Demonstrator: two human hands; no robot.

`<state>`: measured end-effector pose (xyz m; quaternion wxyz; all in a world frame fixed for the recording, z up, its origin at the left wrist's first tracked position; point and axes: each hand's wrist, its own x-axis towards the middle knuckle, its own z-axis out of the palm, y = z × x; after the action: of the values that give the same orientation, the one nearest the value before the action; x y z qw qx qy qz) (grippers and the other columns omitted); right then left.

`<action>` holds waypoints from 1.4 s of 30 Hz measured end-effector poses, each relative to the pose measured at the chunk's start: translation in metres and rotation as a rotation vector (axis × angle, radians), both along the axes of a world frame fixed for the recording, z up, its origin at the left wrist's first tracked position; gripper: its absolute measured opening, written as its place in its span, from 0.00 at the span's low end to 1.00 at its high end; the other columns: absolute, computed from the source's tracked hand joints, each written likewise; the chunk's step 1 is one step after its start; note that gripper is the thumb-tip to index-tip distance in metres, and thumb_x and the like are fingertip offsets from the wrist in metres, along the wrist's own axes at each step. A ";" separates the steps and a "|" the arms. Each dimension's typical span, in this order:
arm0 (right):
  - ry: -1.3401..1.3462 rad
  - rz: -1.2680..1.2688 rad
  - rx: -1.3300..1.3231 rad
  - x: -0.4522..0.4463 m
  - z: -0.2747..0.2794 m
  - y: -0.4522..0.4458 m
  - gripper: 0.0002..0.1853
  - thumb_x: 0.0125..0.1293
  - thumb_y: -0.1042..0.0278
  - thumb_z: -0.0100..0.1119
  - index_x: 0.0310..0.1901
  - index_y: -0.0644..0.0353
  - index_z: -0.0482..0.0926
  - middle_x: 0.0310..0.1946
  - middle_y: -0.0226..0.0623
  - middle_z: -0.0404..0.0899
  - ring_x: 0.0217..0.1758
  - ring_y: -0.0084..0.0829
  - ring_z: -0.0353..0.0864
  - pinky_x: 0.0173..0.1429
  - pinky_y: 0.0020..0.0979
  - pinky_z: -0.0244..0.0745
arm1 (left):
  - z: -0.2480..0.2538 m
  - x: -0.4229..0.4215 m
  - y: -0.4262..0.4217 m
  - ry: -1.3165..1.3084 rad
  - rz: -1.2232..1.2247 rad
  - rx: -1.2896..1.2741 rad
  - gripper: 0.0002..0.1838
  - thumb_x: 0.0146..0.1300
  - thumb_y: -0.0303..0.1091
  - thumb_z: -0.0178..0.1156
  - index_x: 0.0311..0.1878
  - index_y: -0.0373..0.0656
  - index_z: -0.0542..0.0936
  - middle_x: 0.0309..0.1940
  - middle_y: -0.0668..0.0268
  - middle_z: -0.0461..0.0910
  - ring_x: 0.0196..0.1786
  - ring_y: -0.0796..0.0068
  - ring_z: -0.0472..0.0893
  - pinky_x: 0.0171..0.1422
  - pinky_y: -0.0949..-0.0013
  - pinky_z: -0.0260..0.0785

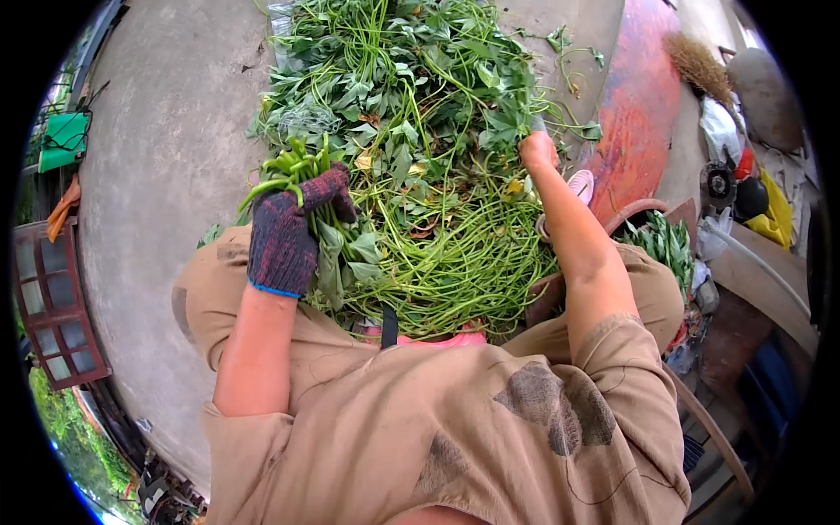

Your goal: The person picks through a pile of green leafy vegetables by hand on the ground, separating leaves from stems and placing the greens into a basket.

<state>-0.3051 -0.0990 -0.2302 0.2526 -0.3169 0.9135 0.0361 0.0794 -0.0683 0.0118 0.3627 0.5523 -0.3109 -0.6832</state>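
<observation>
My left hand point(293, 229), in a dark knitted glove with a blue cuff, is closed around a bunch of green stems point(296, 164). The cut ends point up and away, and leaves point(339, 254) hang below the fist. My bare right hand point(538, 150) reaches forward to the right edge of a big heap of leafy greens point(411, 87) that look like sweet potato vines. Its fingers are curled among the leaves; what they grip is hidden. Between my knees lies a tangle of long bare stems point(464, 254).
Grey concrete floor point(175, 175) stretches to the left. On the right are a worn red board point(634, 105), a pink shoe point(580, 186), more leafy greens point(662, 245), a dry brush point(697, 66) and a yellow bag point(772, 210). A framed window panel point(59, 306) stands far left.
</observation>
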 end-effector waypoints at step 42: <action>-0.982 0.518 -0.228 0.124 0.187 0.191 0.12 0.53 0.76 0.67 0.38 0.68 0.78 0.21 0.33 0.77 0.22 0.23 0.77 0.25 0.28 0.73 | -0.022 -0.038 0.105 -0.520 -0.734 -1.225 0.13 0.50 0.38 0.69 0.33 0.43 0.78 0.29 0.58 0.77 0.32 0.54 0.78 0.34 0.57 0.70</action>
<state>-0.1807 0.0918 -0.0432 0.5948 -0.5357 0.5795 -0.1533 0.0409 0.0367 -0.0099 0.2692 0.2566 -0.8739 -0.3129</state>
